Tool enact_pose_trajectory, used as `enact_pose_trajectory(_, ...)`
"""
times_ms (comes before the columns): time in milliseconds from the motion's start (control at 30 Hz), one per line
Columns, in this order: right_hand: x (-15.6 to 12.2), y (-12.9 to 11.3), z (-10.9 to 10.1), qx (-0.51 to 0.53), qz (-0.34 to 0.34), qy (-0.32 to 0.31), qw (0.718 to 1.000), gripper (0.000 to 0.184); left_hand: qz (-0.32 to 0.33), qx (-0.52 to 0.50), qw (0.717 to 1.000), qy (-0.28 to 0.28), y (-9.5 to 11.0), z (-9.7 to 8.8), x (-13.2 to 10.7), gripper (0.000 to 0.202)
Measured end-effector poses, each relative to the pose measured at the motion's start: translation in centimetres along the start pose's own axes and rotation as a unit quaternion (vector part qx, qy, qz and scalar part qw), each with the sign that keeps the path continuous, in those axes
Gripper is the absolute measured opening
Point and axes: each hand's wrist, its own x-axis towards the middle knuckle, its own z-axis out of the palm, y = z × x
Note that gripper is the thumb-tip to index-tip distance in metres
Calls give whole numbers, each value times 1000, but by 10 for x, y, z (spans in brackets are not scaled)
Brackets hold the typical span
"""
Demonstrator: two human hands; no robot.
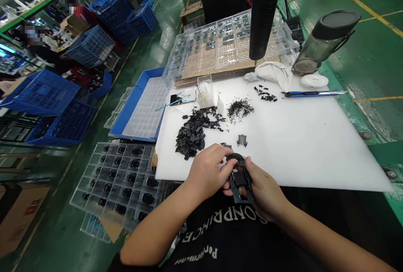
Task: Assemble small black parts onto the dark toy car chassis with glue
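Note:
Both my hands meet at the near edge of a white work mat (299, 137). My left hand (208, 171) and my right hand (262, 190) are closed together around a black plastic frame part (239, 181), fingers pinching its top end. A small grey metal clip (242, 140) lies on the mat just beyond the hands. A heap of small black plastic pieces (192, 133) sits to the left of it. A scatter of tiny black bits (239, 108) lies farther back.
Clear trays of parts (220, 45) stand at the back, a hanging black tool (264, 11) above them. A blue knife (311, 93), white cloth (273, 72) and dark jug (324, 41) lie right. A clear compartment tray (116, 179) and blue tray (138, 104) sit left. Blue crates and other people are far left.

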Motion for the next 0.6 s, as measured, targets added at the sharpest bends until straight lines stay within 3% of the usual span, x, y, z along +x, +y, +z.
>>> enact_pose_trajectory(133, -1, -1, 3, -10, -1, -3, 1000, 48, -19, -34, 999, -5, 1, 0, -3, 15)
enact_pose_trajectory(233, -3, -2, 2, 12, 7, 14, 1000, 48, -82, -97, 992, -20, -2, -3, -6, 20)
enact_pose_trajectory(333, -4, -2, -1, 28, -26, 7, 999, 41, -130, -162, 977, -41, -6, -7, -9, 26)
enact_pose_trajectory(600, -1, -7, 3, 16, -56, 30, 998, 33, -124, -195, 971, -61, -5, -7, -16, 27)
